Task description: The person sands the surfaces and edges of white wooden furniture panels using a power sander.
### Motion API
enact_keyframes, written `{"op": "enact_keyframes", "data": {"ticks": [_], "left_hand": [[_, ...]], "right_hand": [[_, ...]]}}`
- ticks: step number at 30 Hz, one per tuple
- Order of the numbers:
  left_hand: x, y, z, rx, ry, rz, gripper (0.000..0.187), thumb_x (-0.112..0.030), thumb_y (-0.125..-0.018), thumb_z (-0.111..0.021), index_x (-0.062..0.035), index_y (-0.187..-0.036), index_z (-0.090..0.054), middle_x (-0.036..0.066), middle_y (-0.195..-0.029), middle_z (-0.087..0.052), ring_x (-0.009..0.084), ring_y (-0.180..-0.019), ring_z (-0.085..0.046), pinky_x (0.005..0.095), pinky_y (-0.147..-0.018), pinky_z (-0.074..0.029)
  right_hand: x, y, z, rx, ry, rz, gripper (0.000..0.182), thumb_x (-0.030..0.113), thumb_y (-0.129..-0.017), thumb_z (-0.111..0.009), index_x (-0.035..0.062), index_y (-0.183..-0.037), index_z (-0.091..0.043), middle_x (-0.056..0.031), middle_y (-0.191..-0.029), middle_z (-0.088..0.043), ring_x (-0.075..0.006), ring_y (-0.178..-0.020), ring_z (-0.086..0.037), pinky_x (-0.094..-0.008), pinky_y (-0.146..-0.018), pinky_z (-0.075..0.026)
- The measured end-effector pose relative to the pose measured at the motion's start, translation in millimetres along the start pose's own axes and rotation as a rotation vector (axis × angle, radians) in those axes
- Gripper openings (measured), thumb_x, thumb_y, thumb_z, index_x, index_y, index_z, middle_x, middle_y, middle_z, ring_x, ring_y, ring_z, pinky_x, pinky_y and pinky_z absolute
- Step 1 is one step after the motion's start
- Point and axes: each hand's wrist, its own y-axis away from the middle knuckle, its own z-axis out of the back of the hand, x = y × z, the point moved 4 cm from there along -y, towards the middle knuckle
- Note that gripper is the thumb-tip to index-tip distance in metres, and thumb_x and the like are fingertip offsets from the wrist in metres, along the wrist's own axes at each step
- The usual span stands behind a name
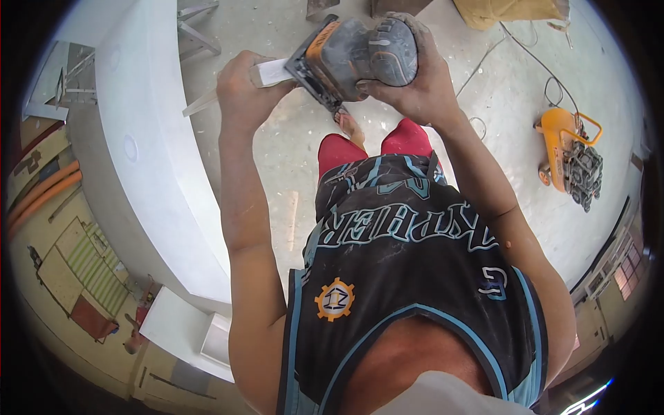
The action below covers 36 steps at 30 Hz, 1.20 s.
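My right hand (432, 79) is wrapped around the rounded grip of a dusty grey and orange power sander (339, 59), tilted on its side with its flat pad toward the left. My left hand (245, 90) is closed on a narrow white-painted board (274, 72). The near end of this board shows between thumb and fingers, right at the sander's pad. Its other end sticks out to the left, beyond the wrist. Both hands are out in front of my body, above the floor.
A long white panel (149, 138) runs along my left side. An orange air compressor (564, 149) stands on the dusty floor at right, a hose (546, 66) trailing from it. A brown sack (508, 10) lies ahead, and metal stand legs (197, 34) are at upper left.
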Motion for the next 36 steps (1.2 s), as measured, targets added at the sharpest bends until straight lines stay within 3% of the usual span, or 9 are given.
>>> {"op": "enact_keyframes", "data": {"ticks": [7, 9, 12, 13, 16, 20, 24, 34, 36], "left_hand": [[5.7, -4.3, -2.4, -0.082, -0.019, -0.041, 0.042, -0.023, -0.055, -0.091, -0.0067, -0.081, -0.063, 0.01, -0.077, -0.066, 0.0315, -0.072, -0.063, 0.0407, -0.068, -0.049], [-0.1, -2.7, 2.2, -0.06, 0.043, 0.017, 0.042, -0.022, -0.054, -0.091, -0.0059, -0.081, -0.062, 0.011, -0.078, -0.066, 0.0324, -0.073, -0.063, 0.0403, -0.067, -0.05], [-1.7, -3.4, 1.3, -0.072, -0.023, -0.076, 0.042, -0.021, -0.054, -0.091, -0.0054, -0.081, -0.062, 0.012, -0.08, -0.067, 0.0316, -0.075, -0.064, 0.0392, -0.068, -0.05], [-2.1, -6.9, -0.7, -0.053, -0.037, -0.027, 0.046, -0.021, -0.054, -0.091, -0.0049, -0.087, -0.062, 0.011, -0.084, -0.067, 0.0298, -0.078, -0.065, 0.0384, -0.07, -0.051], [4.7, -8.4, 5.5, 0.006, 0.155, -0.065, 0.067, -0.019, -0.052, -0.092, -0.0025, -0.109, -0.061, 0.012, -0.101, -0.066, 0.0266, -0.094, -0.064, 0.0378, -0.084, -0.05], [22.5, -2.6, 25.5, 0.051, 0.198, -0.202, 0.076, -0.039, -0.062, -0.085, 0.0013, -0.119, -0.057, 0.015, -0.113, -0.059, 0.0303, -0.108, -0.056, 0.041, -0.095, -0.044], [65.9, 12.7, 20.9, -0.2, 0.274, 0.028, 0.054, -0.048, -0.086, -0.059, 0.0051, -0.093, -0.064, 0.012, -0.092, -0.063, 0.0256, -0.092, -0.06, 0.038, -0.085, -0.045], [86.0, -4.6, 41.5, -0.266, 0.293, 0.018, 0.045, -0.036, -0.08, -0.053, 0.0076, -0.088, -0.061, 0.018, -0.087, -0.061, 0.0285, -0.081, -0.059, 0.0376, -0.076, -0.046], [83.6, -7.8, 42.1, -0.225, 0.223, -0.041, 0.049, -0.039, -0.092, -0.048, 0.0069, -0.09, -0.063, 0.018, -0.09, -0.062, 0.0287, -0.084, -0.06, 0.0403, -0.079, -0.047]], "right_hand": [[40.0, -18.6, -2.5, -0.002, -0.047, 0.279, 0.104, 0.028, -0.056, -0.087, -0.0008, -0.141, -0.035, -0.0238, -0.112, -0.064, -0.0356, -0.11, -0.061, -0.0366, -0.092, -0.05], [25.7, -16.3, -1.7, 0.016, -0.126, -0.107, 0.1, 0.031, -0.058, -0.088, -0.0019, -0.138, -0.037, -0.0222, -0.11, -0.065, -0.0344, -0.109, -0.062, -0.0362, -0.091, -0.05], [16.7, -13.4, -2.9, -0.033, -0.06, -0.105, 0.089, 0.021, -0.053, -0.089, 0.0057, -0.13, -0.047, -0.0157, -0.115, -0.061, -0.033, -0.107, -0.062, -0.0386, -0.092, -0.05], [14.4, -9.3, -4.0, 0.039, -0.026, -0.126, 0.095, 0.02, -0.058, -0.09, 0.0064, -0.138, -0.04, -0.0146, -0.122, -0.059, -0.0269, -0.114, -0.06, -0.0372, -0.097, -0.048], [21.7, 0.6, -10.2, -0.059, 0.091, -0.059, 0.098, 0.026, -0.055, -0.091, 0.0059, -0.138, -0.041, -0.0184, -0.124, -0.058, -0.0333, -0.113, -0.06, -0.04, -0.098, -0.047], [-37.3, 10.9, -14.0, -0.087, 0.138, -0.224, 0.098, 0.028, -0.056, -0.09, 0.0068, -0.138, -0.04, -0.0199, -0.123, -0.059, -0.0367, -0.112, -0.059, -0.0413, -0.097, -0.047], [-113.0, 18.4, 1.8, -0.118, 0.083, -0.391, 0.096, 0.031, -0.056, -0.089, 0.0094, -0.137, -0.043, -0.0206, -0.117, -0.062, -0.0353, -0.11, -0.061, -0.0404, -0.095, -0.049], [-314.6, 26.9, 58.2, -0.127, 0.164, -0.9, 0.098, 0.033, -0.057, -0.089, 0.0005, -0.136, -0.04, -0.0234, -0.11, -0.065, -0.0349, -0.107, -0.063, -0.0392, -0.091, -0.05], [-306.4, 22.5, 63.5, -0.128, 0.189, -0.878, 0.098, 0.033, -0.057, -0.089, 0.0021, -0.136, -0.04, -0.0239, -0.11, -0.065, -0.0351, -0.106, -0.063, -0.04, -0.091, -0.05]]}}
